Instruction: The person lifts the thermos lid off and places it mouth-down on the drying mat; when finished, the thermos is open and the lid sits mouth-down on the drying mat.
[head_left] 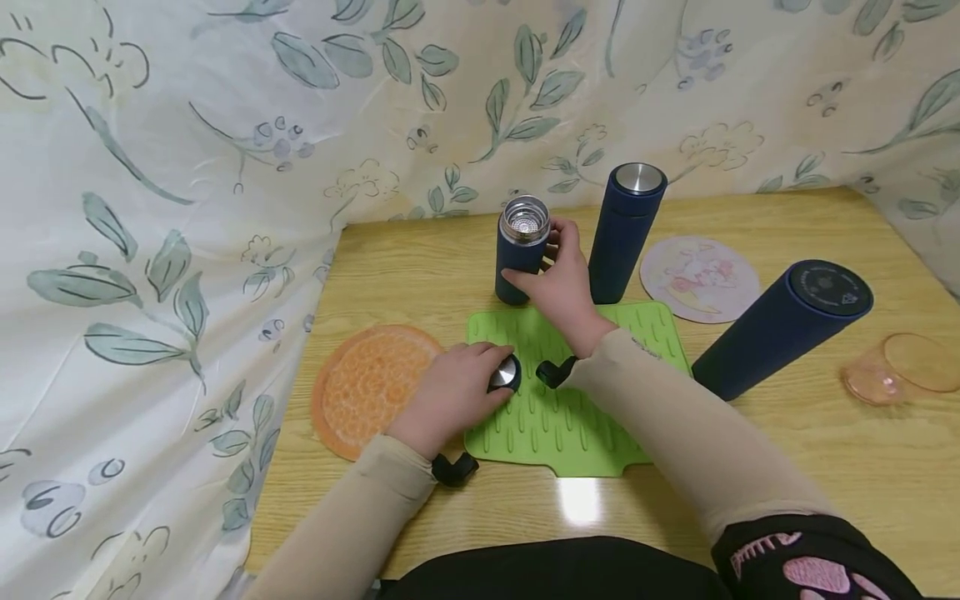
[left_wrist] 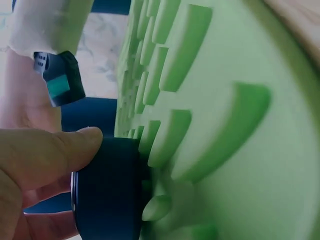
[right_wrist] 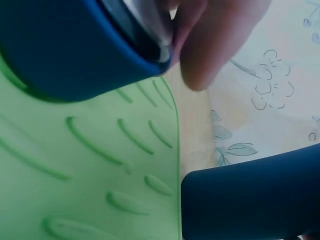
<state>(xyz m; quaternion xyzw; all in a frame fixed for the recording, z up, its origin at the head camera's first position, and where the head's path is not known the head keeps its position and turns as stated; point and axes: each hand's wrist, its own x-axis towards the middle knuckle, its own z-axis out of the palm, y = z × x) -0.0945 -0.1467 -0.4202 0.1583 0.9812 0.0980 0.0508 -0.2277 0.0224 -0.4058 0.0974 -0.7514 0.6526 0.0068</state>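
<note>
Navy and steel, the short flask (head_left: 522, 250) stands upright at the far edge of the green mat (head_left: 600, 417), its mouth open and its long axis vertical. The right hand (head_left: 558, 283) wraps around its side, fingers curled on the body, so this hand is the one on the flask. Its lid (head_left: 504, 374) lies nearer the person, on the mat's near left part, pinched by the left hand (head_left: 450, 396); the left wrist view shows the thumb (left_wrist: 60, 150) pressed on the lid's dark rim (left_wrist: 107, 190). So the lid sits below and toward the person from the open mouth, a little to the left, and the two are apart. A taller capped flask (head_left: 626, 229) stands just right of the short one.
</note>
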